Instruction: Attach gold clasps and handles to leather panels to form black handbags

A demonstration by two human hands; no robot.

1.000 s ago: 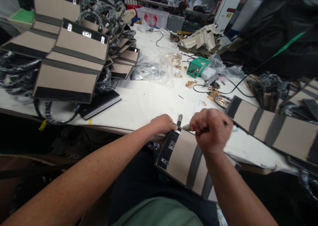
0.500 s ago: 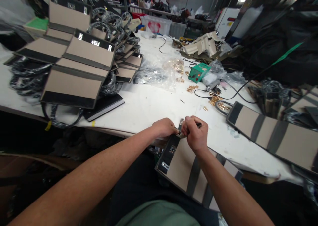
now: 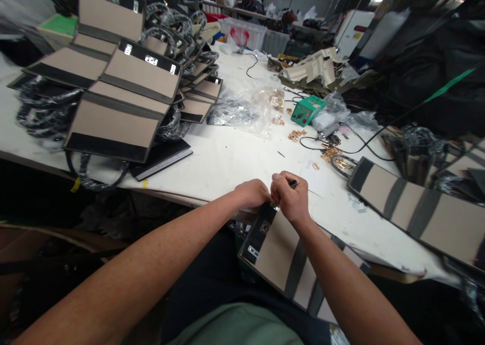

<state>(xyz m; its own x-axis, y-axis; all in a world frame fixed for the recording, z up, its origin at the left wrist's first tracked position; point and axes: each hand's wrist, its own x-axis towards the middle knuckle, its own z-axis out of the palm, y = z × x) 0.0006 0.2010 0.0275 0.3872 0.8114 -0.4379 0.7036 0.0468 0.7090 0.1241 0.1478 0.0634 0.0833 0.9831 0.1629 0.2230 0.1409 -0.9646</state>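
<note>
A beige bag panel with dark bands (image 3: 280, 254) lies tilted over the table's front edge and my lap. Along its black end strip are small metal plates, one (image 3: 253, 251) near the lower corner and another (image 3: 264, 227) mid-strip. My left hand (image 3: 254, 193) is closed at the strip's upper corner; its fingertips are partly hidden. Right beside it, my right hand (image 3: 290, 196) is wrapped round a slim dark-handled tool (image 3: 292, 183), whose end shows above the fist. The tool's tip is hidden, and a shiny bit of metal shows under the fingers.
Stacked bag panels (image 3: 125, 102) with plastic-wrapped handles fill the left side. Gold fittings (image 3: 296, 135) lie mid-table near a green box (image 3: 307, 109) with a black cable. Another bag panel (image 3: 401, 198) lies at right. A dark book-like block (image 3: 162, 159) sits near the front edge.
My right hand has shifted slightly left and up, closer to my left hand. The metal strip that showed between the hands is now mostly covered. The view has tilted slightly.
</note>
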